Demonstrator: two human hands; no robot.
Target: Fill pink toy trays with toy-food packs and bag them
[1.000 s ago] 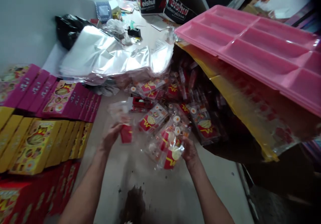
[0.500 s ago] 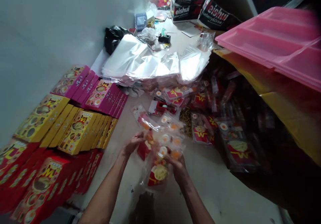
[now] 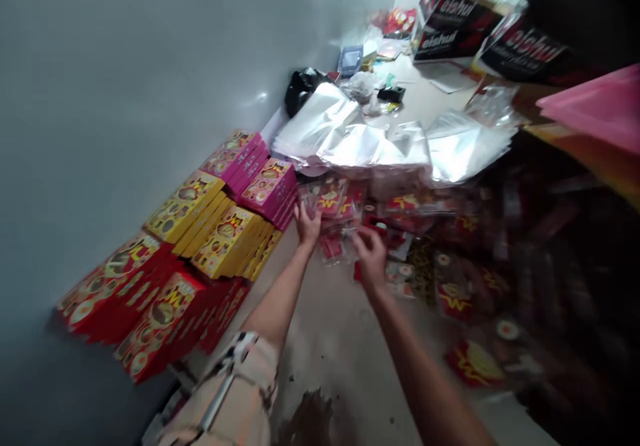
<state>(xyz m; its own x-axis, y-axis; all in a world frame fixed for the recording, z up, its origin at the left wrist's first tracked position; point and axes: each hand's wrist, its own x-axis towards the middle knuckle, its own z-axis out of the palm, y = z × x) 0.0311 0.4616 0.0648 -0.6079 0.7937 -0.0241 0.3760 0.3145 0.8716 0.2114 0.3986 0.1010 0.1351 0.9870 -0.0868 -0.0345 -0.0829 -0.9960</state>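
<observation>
Clear packets (image 3: pixel 330 199) just beyond left hand (image 3: pixel 308 228), spread loosely; right hand (image 3: pixel 373 256) curled nearby, grip unclear.

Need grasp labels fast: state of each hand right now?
Left hand: at the clear-bagged red packets; grip can't be told.
Right hand: fingers bent; blur hides whether it holds anything.

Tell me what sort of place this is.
Probably a packing area: stacked printed boxes, a pile of shiny plastic sheets and many bagged items lie close together.
</observation>
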